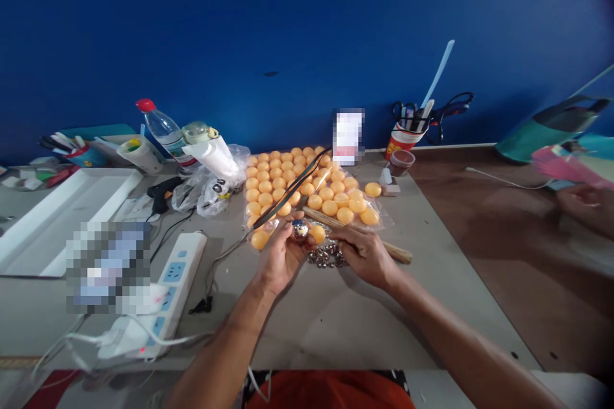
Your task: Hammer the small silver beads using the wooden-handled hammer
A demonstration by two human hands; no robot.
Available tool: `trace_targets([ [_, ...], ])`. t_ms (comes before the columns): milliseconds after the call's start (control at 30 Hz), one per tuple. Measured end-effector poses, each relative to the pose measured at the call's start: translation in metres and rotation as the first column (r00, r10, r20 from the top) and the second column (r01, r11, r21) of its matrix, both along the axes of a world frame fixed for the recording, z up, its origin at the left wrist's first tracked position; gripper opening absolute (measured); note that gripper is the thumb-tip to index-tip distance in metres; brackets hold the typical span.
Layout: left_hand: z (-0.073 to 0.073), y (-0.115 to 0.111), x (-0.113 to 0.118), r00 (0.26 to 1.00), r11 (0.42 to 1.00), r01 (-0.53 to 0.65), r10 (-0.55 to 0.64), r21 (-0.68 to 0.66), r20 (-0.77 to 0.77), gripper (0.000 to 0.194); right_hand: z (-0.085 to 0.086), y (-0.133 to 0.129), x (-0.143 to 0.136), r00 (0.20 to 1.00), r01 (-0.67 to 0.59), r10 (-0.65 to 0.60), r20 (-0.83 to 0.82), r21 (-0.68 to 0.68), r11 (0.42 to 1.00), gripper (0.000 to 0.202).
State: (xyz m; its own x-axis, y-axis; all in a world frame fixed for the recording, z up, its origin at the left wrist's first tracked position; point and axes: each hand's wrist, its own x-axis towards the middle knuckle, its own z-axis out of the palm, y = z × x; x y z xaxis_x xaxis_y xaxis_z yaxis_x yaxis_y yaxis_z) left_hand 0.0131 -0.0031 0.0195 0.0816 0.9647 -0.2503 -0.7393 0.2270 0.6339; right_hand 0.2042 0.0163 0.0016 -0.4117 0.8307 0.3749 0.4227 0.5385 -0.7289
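My left hand (281,259) is closed around a shiny silver ball (300,230), held between thumb and fingers. An orange ball (317,234) sits right beside it, at my left fingertips; whether they grip it too is unclear. Facing it, my right hand (367,252) has its thumb and fingers pinched together near the orange ball, and anything between them is too small to make out. Below and between both hands lies a heap of small silver beads (327,255). Behind them, rows of orange balls (278,182) rest in clear plastic.
Wooden sticks (399,253) and a dark cable (288,192) lie by the balls. At left are a power strip (180,281), a glue gun (162,193), a white tray (103,204) and a bottle (163,131). A tool cup (405,137) stands behind; another person's hand (588,204) is at right.
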Motion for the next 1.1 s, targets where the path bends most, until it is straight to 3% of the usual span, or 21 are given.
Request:
trace_targets([
  [167,-0.001,-0.001,0.0,1.0,0.999,0.016,-0.016,0.037,-0.007,0.032,0.0,0.002,-0.001,0.995,-0.038,0.032,-0.09,-0.067,0.997,0.029],
  [400,-0.002,-0.003,0.0,0.998,0.996,0.041,-0.038,0.078,-0.042,0.036,0.002,0.002,-0.003,0.971,-0.111,0.1,-0.217,-0.041,0.993,0.025],
  [567,-0.006,-0.006,0.003,0.994,0.99,0.078,-0.067,0.12,-0.09,0.036,0.004,-0.002,-0.004,0.962,-0.057,-0.006,-0.274,-0.221,0.974,0.012],
  [733,-0.005,-0.008,0.005,0.991,0.989,0.094,-0.082,0.118,-0.108,0.037,0.006,-0.004,-0.006,0.911,-0.164,-0.009,-0.412,-0.382,0.909,0.004],
  [900,-0.006,-0.008,0.005,0.988,0.988,0.121,-0.11,0.1,-0.113,0.038,0.005,-0.002,-0.005,0.864,-0.244,-0.013,-0.503,-0.441,0.864,0.017],
  [1100,-0.012,-0.007,0.007,0.989,0.99,0.108,-0.097,0.093,-0.115,0.038,0.0,-0.002,-0.006,0.841,-0.27,0.0,-0.541,-0.42,0.866,0.019],
])
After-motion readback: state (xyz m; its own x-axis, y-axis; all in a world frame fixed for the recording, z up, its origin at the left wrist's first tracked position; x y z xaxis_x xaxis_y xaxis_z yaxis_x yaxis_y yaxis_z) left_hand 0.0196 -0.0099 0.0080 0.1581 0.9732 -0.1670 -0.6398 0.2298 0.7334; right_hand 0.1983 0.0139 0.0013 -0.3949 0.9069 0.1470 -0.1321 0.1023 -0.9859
